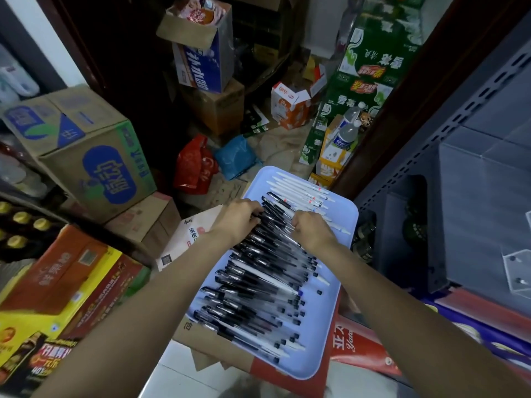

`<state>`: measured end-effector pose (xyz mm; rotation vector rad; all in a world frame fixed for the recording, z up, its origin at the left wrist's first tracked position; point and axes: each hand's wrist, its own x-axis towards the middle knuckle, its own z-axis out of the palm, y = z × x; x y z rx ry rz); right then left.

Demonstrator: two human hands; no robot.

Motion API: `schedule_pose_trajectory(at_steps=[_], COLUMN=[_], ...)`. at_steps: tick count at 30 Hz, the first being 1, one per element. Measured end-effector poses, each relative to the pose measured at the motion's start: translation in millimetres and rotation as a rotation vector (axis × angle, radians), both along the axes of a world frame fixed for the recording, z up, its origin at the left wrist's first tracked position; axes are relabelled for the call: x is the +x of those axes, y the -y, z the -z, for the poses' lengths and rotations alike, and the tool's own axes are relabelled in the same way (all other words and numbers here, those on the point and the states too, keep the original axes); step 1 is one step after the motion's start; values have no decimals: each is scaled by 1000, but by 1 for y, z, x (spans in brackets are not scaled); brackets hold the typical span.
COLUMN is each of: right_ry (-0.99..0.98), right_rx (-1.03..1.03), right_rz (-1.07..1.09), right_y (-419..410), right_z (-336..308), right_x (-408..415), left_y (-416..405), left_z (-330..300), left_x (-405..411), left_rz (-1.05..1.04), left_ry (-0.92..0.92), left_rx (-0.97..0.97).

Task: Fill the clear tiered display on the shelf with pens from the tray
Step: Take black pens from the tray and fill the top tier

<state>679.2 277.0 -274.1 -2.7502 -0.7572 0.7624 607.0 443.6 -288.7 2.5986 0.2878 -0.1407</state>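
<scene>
A pale blue tray [321,334] lies on cardboard boxes in front of me, heaped with many black-capped clear pens [258,291]. Several white pens [301,191] lie at its far end. My left hand [238,221] and my right hand [311,229] are both down on the far part of the black pen heap, fingers curled into the pens and gathering a bunch between them. At the right edge of the view a piece of the clear tiered display [517,268] shows on the grey metal shelf [474,179].
Stacked drink cartons [86,156] crowd the left side, with bottles [20,222] on a rack beside them. Red [195,168] and blue [237,156] plastic bags lie on the floor beyond the tray. Green cartons [367,76] stand at the back right.
</scene>
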Motion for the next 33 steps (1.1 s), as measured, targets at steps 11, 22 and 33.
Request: schedule_pose_trajectory(at_steps=[11,22,33], right_ry=[-1,-205,14], right_rx=[56,959,1329], right_rz=[92,627,551], right_y=[7,41,170], right_z=[-10,-113,-235], right_x=[-6,-1,10], left_y=[9,72,177], left_z=[-4,-109,-225], left_x=[-4,24,72], left_rz=[-181,24,347], left_ry=[96,42,330], left_rx=[-249,-801,-557])
